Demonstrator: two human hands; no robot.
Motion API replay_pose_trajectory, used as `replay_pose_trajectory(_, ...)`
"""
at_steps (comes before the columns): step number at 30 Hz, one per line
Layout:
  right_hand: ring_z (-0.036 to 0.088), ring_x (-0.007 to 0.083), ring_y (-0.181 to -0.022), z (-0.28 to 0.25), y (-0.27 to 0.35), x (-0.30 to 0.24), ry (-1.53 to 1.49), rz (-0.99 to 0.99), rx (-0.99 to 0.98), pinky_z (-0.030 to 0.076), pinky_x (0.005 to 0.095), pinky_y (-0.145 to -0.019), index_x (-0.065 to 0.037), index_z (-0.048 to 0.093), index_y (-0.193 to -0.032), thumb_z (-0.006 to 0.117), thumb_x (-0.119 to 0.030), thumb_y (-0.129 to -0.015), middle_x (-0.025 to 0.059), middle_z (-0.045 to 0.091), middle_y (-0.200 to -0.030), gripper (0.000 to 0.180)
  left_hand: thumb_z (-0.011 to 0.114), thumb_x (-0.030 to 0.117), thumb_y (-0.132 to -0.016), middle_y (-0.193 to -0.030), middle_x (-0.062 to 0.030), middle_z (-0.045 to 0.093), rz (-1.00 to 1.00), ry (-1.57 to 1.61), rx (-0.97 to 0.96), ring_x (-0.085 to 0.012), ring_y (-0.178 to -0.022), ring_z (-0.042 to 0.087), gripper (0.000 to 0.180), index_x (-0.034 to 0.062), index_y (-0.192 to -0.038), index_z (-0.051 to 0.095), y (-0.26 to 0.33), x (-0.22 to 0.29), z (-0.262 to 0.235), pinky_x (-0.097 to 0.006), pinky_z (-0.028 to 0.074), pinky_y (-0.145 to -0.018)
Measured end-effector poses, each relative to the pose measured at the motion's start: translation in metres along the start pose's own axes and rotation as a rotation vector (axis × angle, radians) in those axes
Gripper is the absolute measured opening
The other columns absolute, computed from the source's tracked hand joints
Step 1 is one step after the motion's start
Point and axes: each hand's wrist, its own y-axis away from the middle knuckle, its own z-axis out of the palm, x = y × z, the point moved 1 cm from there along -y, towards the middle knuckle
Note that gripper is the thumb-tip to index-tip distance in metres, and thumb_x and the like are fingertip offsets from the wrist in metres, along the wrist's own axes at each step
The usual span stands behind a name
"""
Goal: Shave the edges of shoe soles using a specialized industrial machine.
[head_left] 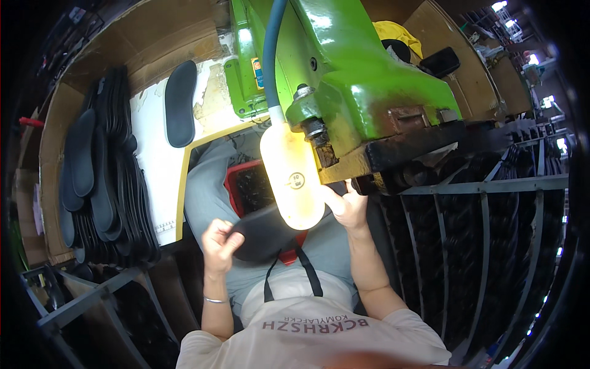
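A black shoe sole [261, 237] lies aslant above my lap, its far end hidden behind the glowing lamp [294, 172]. Its near left end is pinched between the thumb and fingers of my left hand [220, 246]. My right hand [348, 208] is closed at the other side of the lamp, just below the working head of the green machine [362, 80]. It appears to grip the sole's other end, though lamp and machine cover part of those fingers. Another black sole [180, 103] rests alone on the white tabletop [147, 123].
Stacked black soles [104, 178] fill the table's left side inside a cardboard surround [58, 166]. The lamp hangs from a blue hose [273, 55]. Metal racks [491, 184] stand at the right and lower left [92, 304]. A black phone-like object [440, 61] lies back right.
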Motion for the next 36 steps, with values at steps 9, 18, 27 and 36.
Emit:
replay_pose_trajectory(9, 0.058, 0.0094, -0.068, 0.005, 0.0, 0.005, 0.058, 0.176, -0.036, 0.049, 0.0261, -0.064, 0.001, 0.063, -0.079, 0.079, -0.006, -0.065, 0.0042, 0.065, -0.073, 0.023, 0.071, 0.0, -0.076, -0.084, -0.0074, 0.064, -0.28, -0.056, -0.19, -0.0085, -0.076, 0.061, 0.02, 0.0021, -0.078, 0.051, 0.054, -0.065, 0.075, -0.023, 0.052, -0.067)
replay_pose_trajectory(18, 0.056, 0.0078, -0.06, -0.144, -0.018, -0.062, 0.253, 0.237, 0.421, 0.044, 0.0201, -0.044, -0.001, 0.058, -0.1, 0.062, -0.015, -0.083, 0.0054, 0.06, -0.081, 0.023, 0.054, 0.006, -0.09, -0.09, -0.0184, 0.064, -0.09, -0.058, -0.02, -0.0216, -0.073, 0.065, 0.022, -0.0053, -0.108, 0.051, 0.017, -0.028, 0.069, -0.03, 0.056, -0.064)
replay_pose_trajectory(27, 0.054, 0.0144, -0.046, -0.255, -0.1, -0.011, 0.005, 0.034, 0.774, 0.047, 0.0265, -0.038, -0.002, 0.036, -0.129, 0.054, -0.012, -0.088, 0.014, 0.058, -0.074, 0.046, 0.055, 0.013, -0.091, -0.076, -0.0132, 0.063, 0.014, -0.216, 0.118, -0.0168, -0.059, 0.062, 0.017, -0.0035, -0.094, 0.056, -0.023, -0.032, 0.046, -0.027, 0.053, -0.054)
replay_pose_trajectory(36, 0.054, 0.0189, -0.106, -0.314, -0.138, 0.023, 0.218, 0.143, 0.613, 0.041, 0.0294, -0.09, 0.001, 0.042, -0.13, 0.068, -0.036, -0.079, 0.017, 0.054, -0.117, 0.069, 0.056, 0.007, -0.089, -0.077, -0.0163, 0.064, -0.067, -0.252, 0.095, -0.0192, -0.062, 0.063, 0.012, -0.0044, -0.095, 0.056, -0.017, -0.036, 0.057, -0.029, 0.055, -0.058)
